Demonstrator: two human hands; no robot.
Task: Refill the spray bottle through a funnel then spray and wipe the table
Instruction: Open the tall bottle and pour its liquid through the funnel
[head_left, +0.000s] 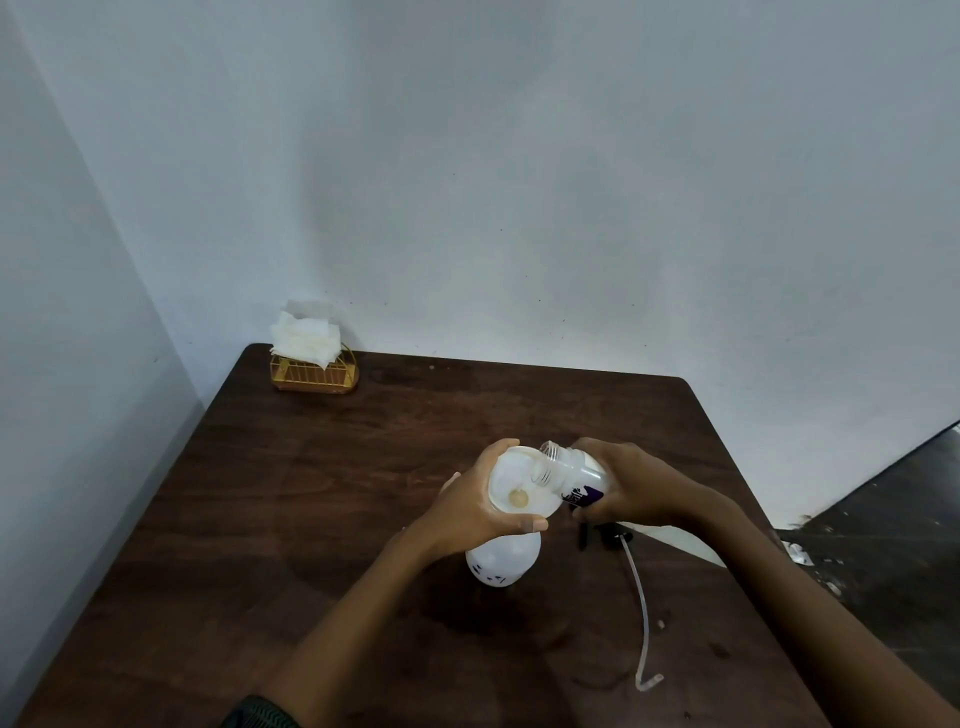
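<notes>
Pouring from a small refill bottle (574, 475) into a white funnel (519, 480) seated on the neck of the spray bottle (503, 564); judged as the filling stage, roughly the first third of the task. Spraying and wiping not yet done.

Status of parts:
- Spray bottle: upright on the brown table (311, 493), near centre, directly below the funnel. Fill level not readable.
- Spray head (605, 535) with its long tube (643, 608): off the bottle, lying on the table just right of it, partly under the right forearm. Refitting still pending.
- Tissues (306, 332) in a gold wire holder (314, 371): far left corner, well apart from both hands, untouched.

Status of hands:
- Left hand (467, 514): wrapped around the funnel rim from the left, thumb across the near edge, steadying funnel and bottle together.
- Right hand (631, 488): clamped on the refill bottle body, bottle tipped leftward, uncapped mouth over the funnel bowl. Liquid stream not distinguishable.
- Hands close together, separated only by funnel and refill bottle.

Remaining, as judged: finish pouring, remove funnel, screw spray head on, spray table, take tissue, wipe.
</notes>
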